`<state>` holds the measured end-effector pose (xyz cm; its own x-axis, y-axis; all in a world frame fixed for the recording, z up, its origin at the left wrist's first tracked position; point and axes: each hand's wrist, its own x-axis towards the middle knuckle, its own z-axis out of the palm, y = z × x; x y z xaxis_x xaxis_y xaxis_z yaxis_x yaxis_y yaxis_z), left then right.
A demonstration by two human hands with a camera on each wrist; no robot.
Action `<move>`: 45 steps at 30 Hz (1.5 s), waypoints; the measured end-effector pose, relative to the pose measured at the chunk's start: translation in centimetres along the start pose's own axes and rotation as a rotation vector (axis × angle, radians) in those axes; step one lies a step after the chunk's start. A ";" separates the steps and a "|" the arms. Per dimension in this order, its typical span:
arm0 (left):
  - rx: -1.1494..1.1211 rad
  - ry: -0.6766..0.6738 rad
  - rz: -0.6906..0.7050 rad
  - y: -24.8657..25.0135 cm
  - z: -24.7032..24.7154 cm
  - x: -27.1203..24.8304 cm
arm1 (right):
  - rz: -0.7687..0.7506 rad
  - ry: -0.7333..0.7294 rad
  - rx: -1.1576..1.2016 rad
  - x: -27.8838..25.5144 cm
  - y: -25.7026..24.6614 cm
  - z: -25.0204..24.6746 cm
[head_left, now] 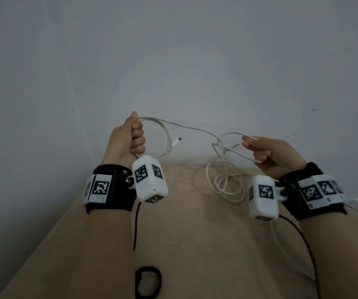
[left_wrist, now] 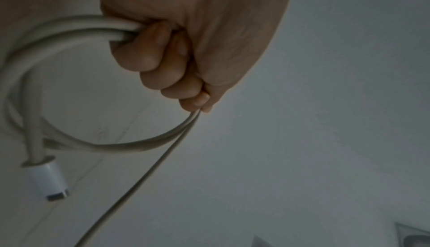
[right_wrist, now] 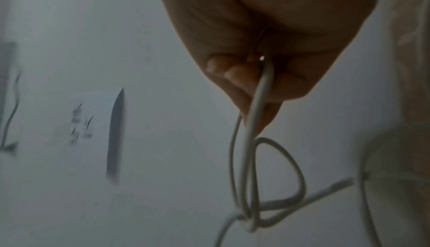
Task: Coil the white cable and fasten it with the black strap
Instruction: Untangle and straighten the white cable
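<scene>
**White cable held up in both hands, black strap lying loose**

Nearest, at the bottom of the head view: black strap (head_left: pixel 148 282), lying as an open loop on the beige surface (head_left: pixel 206 244), touched by neither hand. Thin black leads hanging from the two white wrist camera boxes (head_left: pixel 150 180).

Further out, loose turns of the white cable (head_left: pixel 195 127) piled on the beige surface below the right hand, one strand rising from the pile into a tangle between the hands.

Higher, both hands raised and well apart. Left hand (head_left: pixel 128 140) closed in a fist, fingers (left_wrist: pixel 149 55) curled tight round a small coil of cable (left_wrist: pixel 69 140); loop hanging out to the hand's right side, white connector (head_left: pixel 176 143) dangling free at its end, seen close in the left wrist view (left_wrist: pixel 50 181). One strand running from the top of the fist across to the tangle.

Right hand (head_left: pixel 270 154) pinching the cable between thumb and fingers (right_wrist: pixel 235 74), remaining fingers loosely curled; strand (right_wrist: pixel 258 103) dropping from the pinch into a knotted crossing of loops just below.

Farthest: plain grey-white wall (head_left: pixel 173 50) with a few faint marks.
</scene>
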<state>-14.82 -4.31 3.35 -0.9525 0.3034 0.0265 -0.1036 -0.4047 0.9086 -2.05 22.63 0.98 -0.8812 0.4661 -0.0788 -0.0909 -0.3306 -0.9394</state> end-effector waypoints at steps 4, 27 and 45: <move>-0.056 0.057 0.011 0.4 -0.8 0.0 | 0.012 0.163 -0.199 0.4 -0.3 -1.9; 0.015 -0.010 0.020 -0.4 1.7 0.0 | -0.310 0.017 -0.721 0.4 0.4 0.6; -0.007 0.055 0.016 -0.5 1.1 0.4 | -0.426 -0.117 -1.137 -0.5 0.2 1.4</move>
<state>-14.80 -3.04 3.33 -0.9683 0.2492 0.0182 -0.0898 -0.4153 0.9052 -2.25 21.21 1.30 -0.9218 0.2656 0.2826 0.0229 0.7646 -0.6441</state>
